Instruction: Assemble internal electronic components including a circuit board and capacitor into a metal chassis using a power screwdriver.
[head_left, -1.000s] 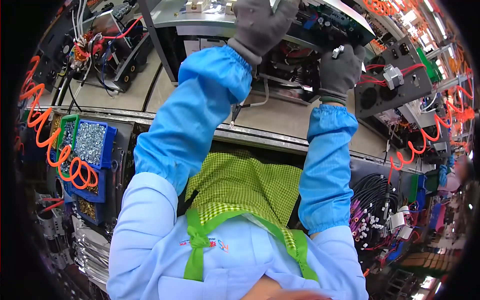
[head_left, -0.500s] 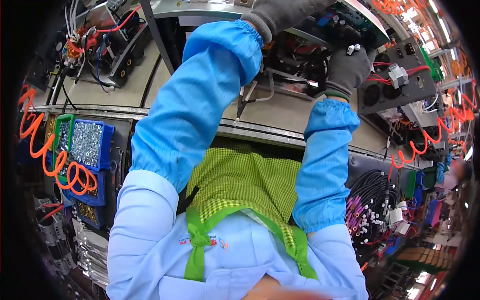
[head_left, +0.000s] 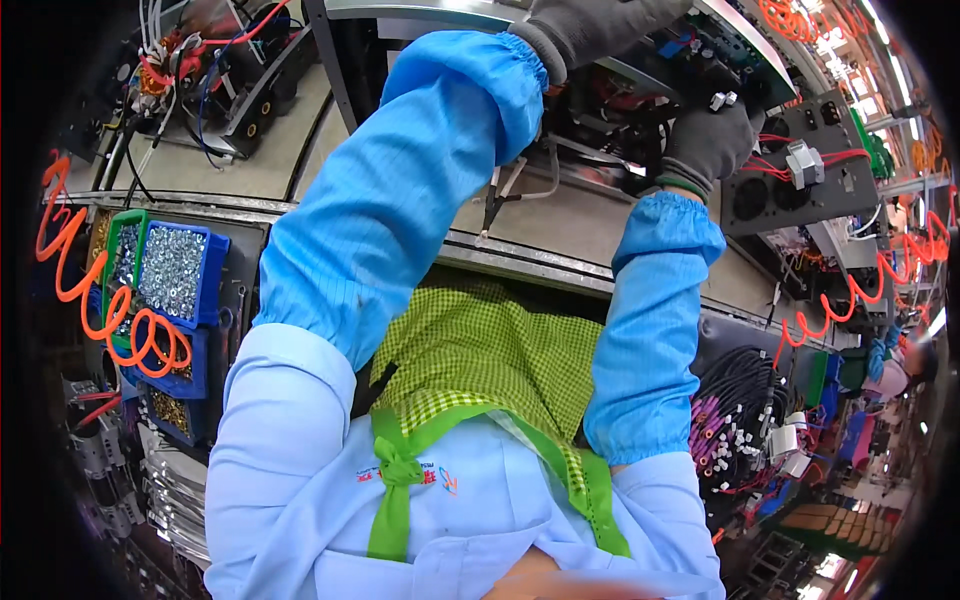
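Observation:
My left hand (head_left: 605, 32), in a dark grey glove, reaches over the upper side of an open metal housing (head_left: 640, 82). Its fingertips run past the picture's top edge, so its grip is hidden. My right hand (head_left: 708, 148), gloved alike, is closed at the lower edge of a tilted panel with a green circuit board (head_left: 705, 62). A small white connector (head_left: 722, 101) shows by its fingers; what they grip is hidden. Loose cables with bare ends (head_left: 490, 205) hang from the housing's front between my arms.
To the right stands a grey fan panel (head_left: 800, 165) with red wires and a white plug (head_left: 804, 162). Another open unit (head_left: 225, 95) sits at the left. Bins of nuts (head_left: 172, 272), coiled orange hoses (head_left: 150, 340) and a black cable bundle (head_left: 745, 390) flank me.
The whole view has shifted slightly, with the bench sitting a little further right and up. Both hands keep their places at the housing and the board panel.

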